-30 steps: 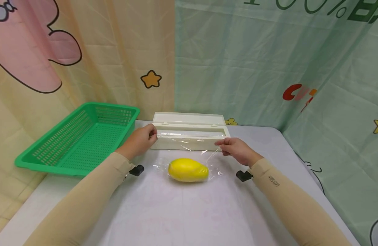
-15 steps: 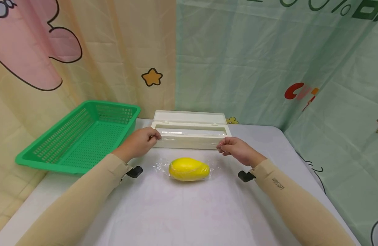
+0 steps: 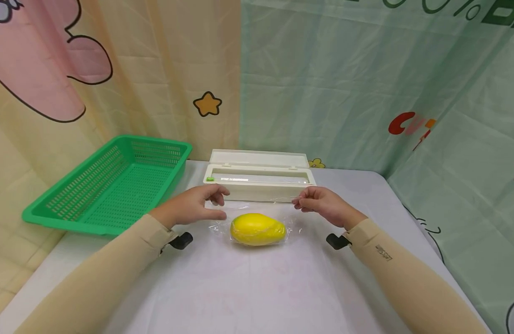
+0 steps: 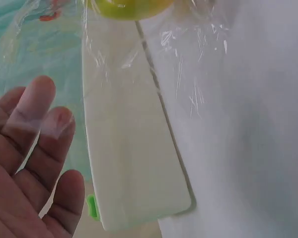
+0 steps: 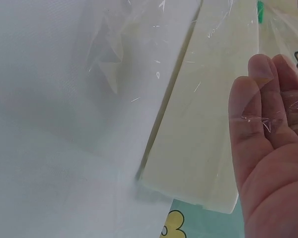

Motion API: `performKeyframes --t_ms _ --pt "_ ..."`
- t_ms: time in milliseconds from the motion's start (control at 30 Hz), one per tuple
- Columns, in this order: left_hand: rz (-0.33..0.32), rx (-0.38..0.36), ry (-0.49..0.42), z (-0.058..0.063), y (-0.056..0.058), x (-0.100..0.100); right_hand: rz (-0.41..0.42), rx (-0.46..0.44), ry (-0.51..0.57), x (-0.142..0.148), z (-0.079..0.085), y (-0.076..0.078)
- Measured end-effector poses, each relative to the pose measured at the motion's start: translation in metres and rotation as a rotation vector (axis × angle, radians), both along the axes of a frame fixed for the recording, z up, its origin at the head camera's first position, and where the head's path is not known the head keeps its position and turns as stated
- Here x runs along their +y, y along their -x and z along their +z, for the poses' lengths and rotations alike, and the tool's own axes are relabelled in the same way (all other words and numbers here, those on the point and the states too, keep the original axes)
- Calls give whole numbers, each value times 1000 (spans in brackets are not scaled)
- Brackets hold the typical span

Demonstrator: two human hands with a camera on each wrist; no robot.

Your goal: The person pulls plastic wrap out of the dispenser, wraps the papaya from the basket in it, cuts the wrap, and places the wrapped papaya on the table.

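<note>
A yellow fruit is lying on its side near the middle of the table, its narrower end pointing toward the person's right. Clear film is clinging to it and crinkling out past both ends; whether it is wrapping the underside cannot be told. Just beyond the fruit, the right hand is bringing its thumb and fingertips together and pinching an edge of film, while in the right wrist view a sheet is crossing in front of its fingers. The left hand is gripping nothing: its thumb is standing well apart from its loosely bent fingers, beside the fruit's left end, and film is showing over the fingertips in the left wrist view. Behind both hands, a long white box is sitting with its lid raised at the back and a green tab showing at its left end. Farther left, a green basket is resting near the table's corner. Beige sleeves are covering both forearms, and a printed curtain is hanging behind everything, an orange star showing on its yellowish part.
</note>
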State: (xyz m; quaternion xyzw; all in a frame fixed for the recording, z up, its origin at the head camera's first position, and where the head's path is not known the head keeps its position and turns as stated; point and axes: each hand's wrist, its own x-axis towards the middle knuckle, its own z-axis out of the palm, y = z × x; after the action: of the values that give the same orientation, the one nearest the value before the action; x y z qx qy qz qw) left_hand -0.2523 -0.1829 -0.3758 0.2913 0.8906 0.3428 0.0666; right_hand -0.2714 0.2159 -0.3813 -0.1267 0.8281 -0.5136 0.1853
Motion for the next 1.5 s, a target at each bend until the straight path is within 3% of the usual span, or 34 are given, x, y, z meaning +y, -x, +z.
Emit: performKeyframes --t_ms 233,467,700,933,1167,1367,1500 --pt "-52 221 252 -7 -19 26 31 4 50 1 0 -4" --pt "-38 352 358 -19 -29 41 21 5 53 1 1 -7" --pt "41 407 277 -24 -28 43 44 18 84 3 0 -8" --pt "39 476 286 -26 -25 41 86 65 61 7 3 -16" --pt "38 499 282 -29 -23 41 143 91 37 3 2 -27" --pt "43 512 294 -27 -23 42 172 278 -170 -8 -2 -41" --pt "42 506 288 -27 -23 44 169 408 -247 -18 -4 -50"
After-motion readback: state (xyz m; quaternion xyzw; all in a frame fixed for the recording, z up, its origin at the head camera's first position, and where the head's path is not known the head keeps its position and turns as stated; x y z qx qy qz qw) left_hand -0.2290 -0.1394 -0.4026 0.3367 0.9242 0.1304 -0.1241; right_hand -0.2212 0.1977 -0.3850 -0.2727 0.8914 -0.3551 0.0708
